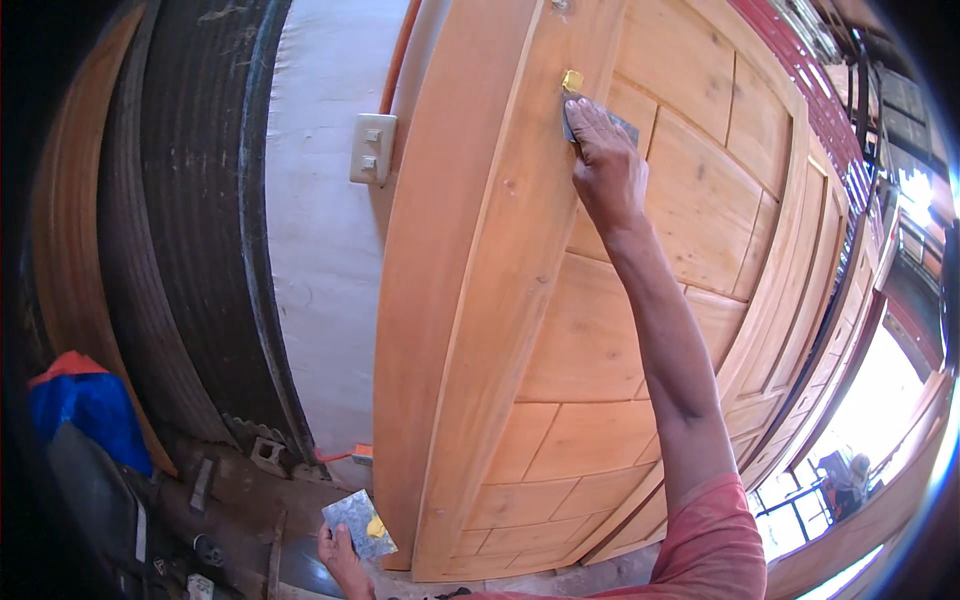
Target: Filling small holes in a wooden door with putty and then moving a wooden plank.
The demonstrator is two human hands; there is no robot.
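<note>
My right hand point(610, 165) reaches up to the wooden door point(585, 340), its fingers laid over a thin grey scraper plate point(627, 129) whose edge is against the stile. Just above the fingertips, a yellow dab of putty point(572, 80) sits on the wood. Low in the view, my left hand point(345, 562) grips a flat, roughly square metal plate point(349, 514) by its edge. On that plate rests a lump of yellow putty point(376, 526).
A white double switch point(373, 149) with an orange conduit point(400, 55) is on the pale wall left of the door. Dark corrugated sheets point(195, 200) stand farther left. A blue cover point(90, 405) and a concrete block point(267, 455) are low left. More panelled doors point(800, 250) line up rightward.
</note>
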